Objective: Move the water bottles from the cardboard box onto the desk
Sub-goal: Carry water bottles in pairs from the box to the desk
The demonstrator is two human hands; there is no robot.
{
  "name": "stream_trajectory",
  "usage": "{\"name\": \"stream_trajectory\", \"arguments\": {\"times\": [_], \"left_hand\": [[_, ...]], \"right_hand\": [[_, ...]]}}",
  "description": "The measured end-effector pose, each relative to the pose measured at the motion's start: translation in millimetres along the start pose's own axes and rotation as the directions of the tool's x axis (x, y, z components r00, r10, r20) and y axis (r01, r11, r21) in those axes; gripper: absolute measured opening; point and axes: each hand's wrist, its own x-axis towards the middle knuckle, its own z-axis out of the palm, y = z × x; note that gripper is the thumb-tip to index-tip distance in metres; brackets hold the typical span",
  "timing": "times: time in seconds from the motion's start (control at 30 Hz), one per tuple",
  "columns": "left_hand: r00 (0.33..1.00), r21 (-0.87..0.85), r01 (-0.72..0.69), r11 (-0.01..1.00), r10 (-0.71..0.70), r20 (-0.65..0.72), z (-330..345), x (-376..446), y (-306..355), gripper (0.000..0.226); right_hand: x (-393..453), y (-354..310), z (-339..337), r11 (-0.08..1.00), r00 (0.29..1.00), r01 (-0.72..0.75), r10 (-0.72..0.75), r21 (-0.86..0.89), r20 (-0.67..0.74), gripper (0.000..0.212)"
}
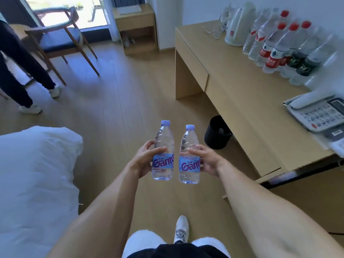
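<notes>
My left hand [144,158] grips a clear water bottle [163,138] with a light blue cap and blue label. A second bottle of the same kind [189,174] is held upright in my right hand [206,161]. Both bottles hang side by side over the wooden floor, left of the desk [242,101]. Several water bottles [279,49] with red caps and red or dark labels stand in a group at the desk's far right, by the wall. No cardboard box is in view.
On the desk stand a white kettle [237,25] and a telephone [316,114]. A black bin [216,135] sits on the floor under the desk edge. A white bed [35,174] is at left. Another person's legs [22,75] and a chair [59,38] are far left.
</notes>
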Motion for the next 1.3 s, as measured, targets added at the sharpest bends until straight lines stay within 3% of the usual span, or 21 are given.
{"name": "stream_trajectory", "arguments": {"times": [0.13, 0.27, 0.37, 0.47, 0.6, 0.73, 0.9, 1.0, 1.3], "left_hand": [[0.997, 0.024, -0.004, 1.000, 0.002, 0.077, 19, 54, 40, 0.059], [0.988, 0.052, -0.001, 0.999, -0.007, 0.156, 39, 112, 80, 0.063], [0.970, 0.082, 0.012, 0.997, -0.032, 0.240, 56, 161, 111, 0.053], [0.932, 0.141, 0.032, 0.990, -0.080, 0.353, 76, 212, 145, 0.046], [0.867, 0.244, 0.065, 0.968, -0.175, 0.466, 109, 265, 186, 0.041], [0.780, 0.334, 0.059, 0.941, -0.253, 0.572, 141, 304, 220, 0.046], [0.664, 0.356, 0.091, 0.930, -0.323, 0.674, 181, 333, 242, 0.058], [0.616, 0.368, 0.060, 0.928, -0.325, 0.717, 207, 347, 250, 0.061], [0.600, 0.397, -0.119, 0.910, -0.253, 0.759, 287, 392, 271, 0.043]], "right_hand": [[33, -32, -23, 0.997, 0.999, 0.020, -0.018, 0.074, -0.039, 0.047], [63, -63, -43, 0.991, 0.991, 0.067, -0.053, 0.118, -0.119, 0.057], [84, -90, -55, 0.981, 0.982, 0.105, -0.076, 0.165, -0.175, 0.055], [107, -117, -69, 0.948, 0.965, 0.177, -0.114, 0.263, -0.237, 0.044], [124, -146, -82, 0.890, 0.934, 0.273, -0.154, 0.366, -0.322, 0.053], [130, -169, -88, 0.852, 0.876, 0.358, -0.167, 0.381, -0.452, 0.038], [129, -193, -96, 0.859, 0.783, 0.364, -0.073, 0.360, -0.618, 0.061], [127, -204, -109, 0.846, 0.729, 0.404, -0.068, 0.348, -0.681, 0.055], [135, -229, -175, 0.760, 0.531, 0.571, -0.055, 0.309, -0.846, 0.047]]}}
